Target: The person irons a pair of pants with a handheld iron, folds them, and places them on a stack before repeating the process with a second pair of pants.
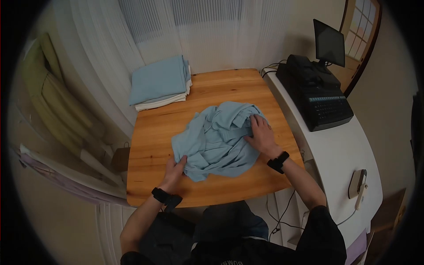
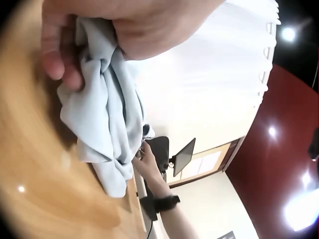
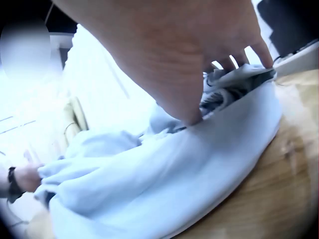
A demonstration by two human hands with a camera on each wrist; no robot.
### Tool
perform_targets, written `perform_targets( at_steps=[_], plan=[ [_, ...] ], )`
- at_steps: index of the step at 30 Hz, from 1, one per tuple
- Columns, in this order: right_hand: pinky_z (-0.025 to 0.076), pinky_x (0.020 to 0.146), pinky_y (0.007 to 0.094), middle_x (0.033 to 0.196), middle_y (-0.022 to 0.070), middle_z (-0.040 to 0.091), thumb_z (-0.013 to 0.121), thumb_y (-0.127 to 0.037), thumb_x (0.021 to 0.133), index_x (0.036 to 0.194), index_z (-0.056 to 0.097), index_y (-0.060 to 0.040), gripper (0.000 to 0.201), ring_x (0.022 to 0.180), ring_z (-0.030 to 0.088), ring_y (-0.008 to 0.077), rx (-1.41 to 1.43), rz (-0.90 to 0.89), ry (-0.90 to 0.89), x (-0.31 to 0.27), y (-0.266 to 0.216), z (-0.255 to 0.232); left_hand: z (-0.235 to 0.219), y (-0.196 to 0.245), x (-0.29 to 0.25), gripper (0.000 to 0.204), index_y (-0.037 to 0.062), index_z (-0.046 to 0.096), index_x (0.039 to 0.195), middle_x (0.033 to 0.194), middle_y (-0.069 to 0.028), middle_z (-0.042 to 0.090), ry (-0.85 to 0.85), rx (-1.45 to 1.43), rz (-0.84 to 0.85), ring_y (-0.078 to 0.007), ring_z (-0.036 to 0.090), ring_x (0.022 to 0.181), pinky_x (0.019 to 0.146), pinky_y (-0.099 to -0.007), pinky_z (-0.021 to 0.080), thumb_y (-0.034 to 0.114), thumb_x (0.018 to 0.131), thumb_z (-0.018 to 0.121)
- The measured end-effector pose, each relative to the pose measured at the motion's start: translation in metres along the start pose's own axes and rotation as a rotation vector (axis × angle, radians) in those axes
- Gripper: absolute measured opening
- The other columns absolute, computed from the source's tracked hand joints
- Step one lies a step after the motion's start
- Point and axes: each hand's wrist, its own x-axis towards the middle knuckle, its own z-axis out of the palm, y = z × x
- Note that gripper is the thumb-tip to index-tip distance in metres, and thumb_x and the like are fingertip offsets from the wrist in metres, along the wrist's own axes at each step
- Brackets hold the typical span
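Note:
A crumpled light blue cloth (image 1: 216,148) lies in a loose heap on the wooden table (image 1: 150,176). At its near left corner my left hand (image 1: 173,171) grips the edge; the left wrist view shows the fingers curled round the bunched cloth (image 2: 107,109). My right hand (image 1: 264,138) is at the far right side of the heap. There the thumb sinks into the folds and the fingers reach over the far edge, pinching the cloth (image 3: 164,169) between them. Part of the right fingertips is hidden in the folds.
A folded stack of blue and white cloths (image 1: 159,81) sits at the table's back left corner. On the white counter (image 1: 335,150) to the right stand a black machine with keys (image 1: 329,108) and a monitor (image 1: 329,42). Garments (image 1: 57,97) hang at the left.

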Motion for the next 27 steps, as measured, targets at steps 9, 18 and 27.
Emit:
perform_targets(
  at_steps=[9,18,27],
  plan=[
    [0.053,0.084,0.0522,0.117,0.0182,0.061,0.070,-0.033,0.088,0.113,0.059,-0.0008,0.042,0.112,0.060,0.0392,-0.072,0.431,-0.121,0.030,0.045,0.011,0.006,0.076,-0.081,0.031,0.0032,0.071,0.103,0.090,-0.0132,0.072,-0.109,1.304,0.084,-0.0307,0.067,0.081,0.071,-0.0430,0.052,0.032,0.092,0.071],
    [0.041,0.063,0.0334,0.074,0.0024,0.056,0.061,-0.030,0.098,0.087,0.059,-0.0027,0.030,0.071,0.055,0.0167,0.699,0.280,-0.012,0.046,0.028,-0.055,0.144,0.099,0.000,0.056,0.0051,0.058,0.129,0.133,-0.0146,0.057,0.073,1.055,0.937,-0.0348,0.050,0.123,0.093,-0.0444,0.050,0.030,0.083,0.078],
    [0.043,0.086,0.0230,0.096,-0.0037,0.059,0.050,-0.038,0.108,0.109,0.062,-0.0065,0.034,0.092,0.053,0.0060,1.378,0.492,0.092,0.027,0.009,-0.154,0.135,0.147,0.029,0.043,-0.0011,0.065,0.122,0.110,-0.0144,0.072,-0.485,0.619,0.596,-0.0265,0.067,0.101,0.092,-0.0351,0.050,0.028,0.091,0.073]
  ],
)
